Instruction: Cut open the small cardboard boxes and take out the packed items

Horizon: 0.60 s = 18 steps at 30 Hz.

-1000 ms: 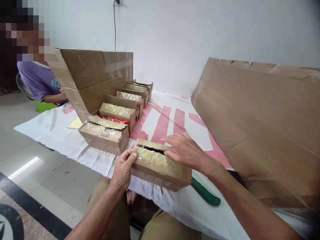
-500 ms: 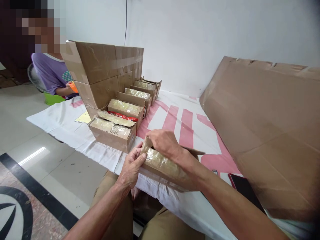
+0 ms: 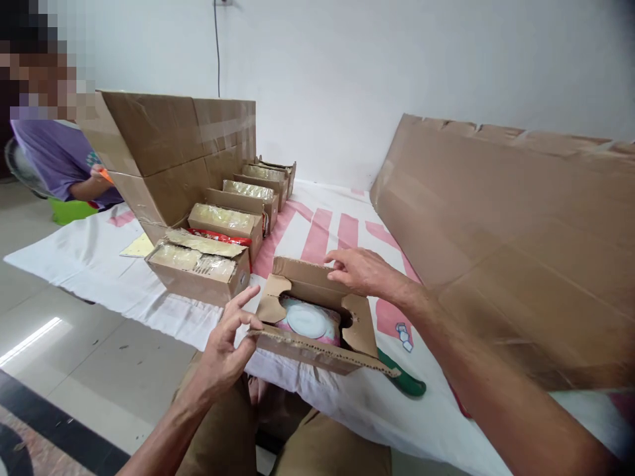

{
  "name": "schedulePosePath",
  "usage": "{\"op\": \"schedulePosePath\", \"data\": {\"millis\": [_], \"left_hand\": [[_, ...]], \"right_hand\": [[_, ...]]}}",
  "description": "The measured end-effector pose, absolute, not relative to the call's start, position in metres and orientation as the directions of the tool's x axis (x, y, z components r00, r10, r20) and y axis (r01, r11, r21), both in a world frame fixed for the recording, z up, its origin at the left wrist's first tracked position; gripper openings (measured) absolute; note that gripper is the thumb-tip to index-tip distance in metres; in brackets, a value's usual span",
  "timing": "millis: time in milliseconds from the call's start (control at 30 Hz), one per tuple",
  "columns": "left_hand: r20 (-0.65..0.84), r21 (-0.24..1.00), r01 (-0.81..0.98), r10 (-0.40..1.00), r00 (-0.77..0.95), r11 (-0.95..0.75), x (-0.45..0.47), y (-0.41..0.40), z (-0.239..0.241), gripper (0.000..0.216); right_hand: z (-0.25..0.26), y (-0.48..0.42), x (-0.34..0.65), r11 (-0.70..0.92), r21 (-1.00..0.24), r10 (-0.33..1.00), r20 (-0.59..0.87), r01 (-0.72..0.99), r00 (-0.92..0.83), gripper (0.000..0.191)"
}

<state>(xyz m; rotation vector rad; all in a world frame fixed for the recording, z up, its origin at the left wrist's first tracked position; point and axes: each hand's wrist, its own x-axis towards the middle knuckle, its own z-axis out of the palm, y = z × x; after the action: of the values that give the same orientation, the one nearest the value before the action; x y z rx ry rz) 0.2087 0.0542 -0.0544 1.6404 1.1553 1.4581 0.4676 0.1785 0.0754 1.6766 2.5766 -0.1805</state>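
A small cardboard box (image 3: 317, 354) stands in front of me at the table's near edge, its flaps folded open. Inside lies a pack of wet wipes (image 3: 307, 319) with a pale oval lid and pink patterned wrapping. My left hand (image 3: 231, 337) is at the box's front left corner, fingers spread, with thumb and forefinger at the flap's edge. Over the raised back flap (image 3: 297, 272) hovers my right hand (image 3: 360, 270), its fingers loosely bent and apart. Nothing shows in its grasp. A green curved handle (image 3: 409, 383) sticks out beside the box's right end.
Several taped boxes (image 3: 198, 281) stand in a row at left, with a red packet (image 3: 223, 238) among them. Behind rises a stack of large cartons (image 3: 169, 139). A cardboard sheet (image 3: 520, 251) leans at right. A person in a purple top (image 3: 54, 155) sits far left.
The box has gone from closed to open, showing the pack inside. My right hand has lifted off its top and moved right. My left hand's fingers have spread. The view has turned right.
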Motion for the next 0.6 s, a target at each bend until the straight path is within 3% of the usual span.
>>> {"op": "schedulePosePath", "data": {"millis": [133, 233, 400, 500, 600], "left_hand": [[0.576, 0.676, 0.459, 0.802, 0.157, -0.576, 0.194, 0.039, -0.06, 0.029], [0.621, 0.562, 0.516, 0.742, 0.253, -0.646, 0.187, 0.031, -0.058, 0.041], [0.555, 0.555, 0.473, 0.728, 0.403, -0.685, 0.18, 0.024, -0.046, 0.06], [0.555, 0.565, 0.503, 0.753, 0.354, -0.654, 0.187, 0.024, -0.045, 0.04], [0.601, 0.521, 0.597, 0.759, 0.251, -0.61, 0.201, 0.03, -0.05, 0.013]], "right_hand": [[0.055, 0.175, 0.481, 0.333, 0.149, 0.932, 0.101, 0.931, -0.349, 0.038], [0.037, 0.167, 0.48, 0.379, 0.294, 0.89, 0.142, 0.877, -0.432, 0.025], [0.032, 0.147, 0.48, 0.461, 0.209, 0.881, 0.012, 0.862, -0.473, 0.023], [0.035, 0.132, 0.476, 0.566, 0.158, 0.814, 0.05, 0.809, -0.579, 0.015], [0.035, 0.121, 0.467, 0.714, 0.136, 0.696, -0.022, 0.687, -0.718, 0.008]]}}
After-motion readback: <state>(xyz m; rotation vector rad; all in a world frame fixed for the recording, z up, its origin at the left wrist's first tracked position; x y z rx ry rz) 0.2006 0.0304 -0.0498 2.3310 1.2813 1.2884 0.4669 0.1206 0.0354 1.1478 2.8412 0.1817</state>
